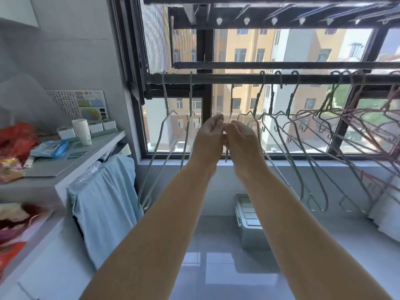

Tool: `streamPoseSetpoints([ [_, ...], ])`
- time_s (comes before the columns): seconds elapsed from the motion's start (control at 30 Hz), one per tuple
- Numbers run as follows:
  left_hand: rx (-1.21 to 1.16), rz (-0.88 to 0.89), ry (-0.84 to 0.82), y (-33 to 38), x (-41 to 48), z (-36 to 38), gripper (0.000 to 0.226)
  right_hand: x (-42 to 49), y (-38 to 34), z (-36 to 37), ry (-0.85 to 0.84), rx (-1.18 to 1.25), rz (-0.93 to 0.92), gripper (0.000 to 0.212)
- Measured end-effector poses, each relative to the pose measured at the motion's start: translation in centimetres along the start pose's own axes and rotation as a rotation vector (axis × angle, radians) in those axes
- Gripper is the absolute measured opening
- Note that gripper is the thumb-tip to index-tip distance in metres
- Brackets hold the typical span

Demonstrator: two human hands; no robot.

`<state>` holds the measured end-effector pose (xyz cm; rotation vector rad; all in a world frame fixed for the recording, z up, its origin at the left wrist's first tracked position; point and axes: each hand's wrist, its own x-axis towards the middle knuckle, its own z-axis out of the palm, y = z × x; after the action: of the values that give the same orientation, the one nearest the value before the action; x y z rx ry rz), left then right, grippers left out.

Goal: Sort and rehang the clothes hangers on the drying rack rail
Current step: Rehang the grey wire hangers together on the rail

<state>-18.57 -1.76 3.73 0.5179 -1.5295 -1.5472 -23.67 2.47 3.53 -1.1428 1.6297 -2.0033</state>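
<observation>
Rehanging hanger (pixel 231 100) on rail (pixel 216 78)
With left grip (pixel 208 135) and right grip (pixel 240 137) pinching its wire, lift straight, seat fully, space from neighbours (pixel 292 100).

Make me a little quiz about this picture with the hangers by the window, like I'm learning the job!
1. True or false: the left hand and the right hand both pinch one green hanger between them.
2. Where on the rail do the pink hangers hang? A) far left B) middle C) far right
3. Fill in: the cloth hanging below the shelf is light ____.
Key: 1 true; 2 C; 3 blue.
</observation>
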Motion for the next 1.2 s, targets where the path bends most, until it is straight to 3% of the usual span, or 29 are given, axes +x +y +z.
streamPoseSetpoints([
  [0.07,0.024,-0.039,-0.005,-1.1,-0.4,-0.1,0.036,-0.1,1.1,0.1,0.024,0.012,0.077,0.021],
  [0.17,0.088,-0.092,0.037,-3.7,-1.2,-0.4,0.038,-1.6,3.5,0.1,0.043,0.013,0.183,0.03],
  [0.27,0.13,-0.156,0.06,-6.6,-2.7,-0.7,0.028,-4.2,5.9,-0.5,0.031,0.002,0.258,0.024],
  [0.4,0.268,-0.204,0.095,-10.0,-4.8,-1.2,0.044,-8.4,9.1,-3.2,-0.012,-0.036,0.278,0.018],
  [0.6,0.527,-0.302,-0.056,-14.8,-6.2,-4.8,0.058,-11.0,12.8,-11.3,0.135,-0.083,0.377,0.021],
  [0.83,0.86,-0.363,-0.153,-17.5,-6.2,-9.4,0.072,-12.0,14.5,-18.1,-0.076,-0.043,0.536,0.017],
  [0.9,0.904,-0.397,-0.222,-17.8,-6.2,-10.6,0.067,-12.2,14.2,-19.4,-0.153,0.015,0.548,0.018],
  [1.0,0.868,-0.487,-0.374,-18.2,-6.8,-12.2,0.049,-12.1,14.1,-20.6,-0.234,0.103,0.516,0.051],
  [1.03,0.835,-0.486,-0.383,-18.3,-7.0,-12.7,0.041,-12.0,14.1,-20.7,-0.229,0.119,0.508,0.051],
  [1.13,0.784,-0.406,-0.32,-18.3,-7.8,-14.0,0.015,-11.4,14.5,-20.5,-0.176,0.053,0.511,0.022],
  [1.2,0.753,-0.378,-0.272,-18.2,-8.3,-15.0,0.016,-11.0,16.0,-19.9,-0.074,-0.143,0.483,0.01],
])
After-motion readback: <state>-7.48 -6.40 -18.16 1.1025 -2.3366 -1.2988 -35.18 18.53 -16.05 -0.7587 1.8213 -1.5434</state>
